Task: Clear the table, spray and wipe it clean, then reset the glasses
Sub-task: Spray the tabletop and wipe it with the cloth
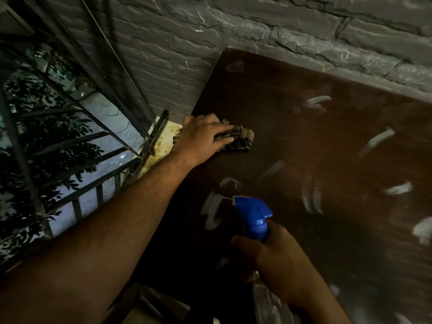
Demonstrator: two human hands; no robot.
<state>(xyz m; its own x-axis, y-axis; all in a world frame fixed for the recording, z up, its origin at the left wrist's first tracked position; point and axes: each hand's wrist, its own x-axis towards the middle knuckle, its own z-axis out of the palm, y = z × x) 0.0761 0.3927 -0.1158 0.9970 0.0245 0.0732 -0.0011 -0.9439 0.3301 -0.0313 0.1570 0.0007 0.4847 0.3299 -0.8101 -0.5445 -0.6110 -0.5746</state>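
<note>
Left hand [201, 134] lies flat on a folded checked cloth [236, 139], fingers fairly straight and pressing it onto the desk [304, 141] close to the left edge, a little below the far left corner. Right hand [278, 256] is wrapped round the neck of a spray bottle [256, 218], blue trigger head pointing across the desk, clear body running down toward the near edge; whether a finger sits on the trigger cannot be told. Desk top is dark brown and carries pale streaks and blobs [376, 141] of what looks like spray or foam, scattered from the middle out to the right edge and down near the bottle. No glasses in view; surface bears only cloth and streaks. Judgement: clearing looks done, spraying largely done, wiping is the step in hand and barely begun. Next move calls for dragging the cloth from the left edge through the streaks toward the right. Grey stone wall [257, 24] runs along the far edge; metal railing [93, 160] stands off the left.
</note>
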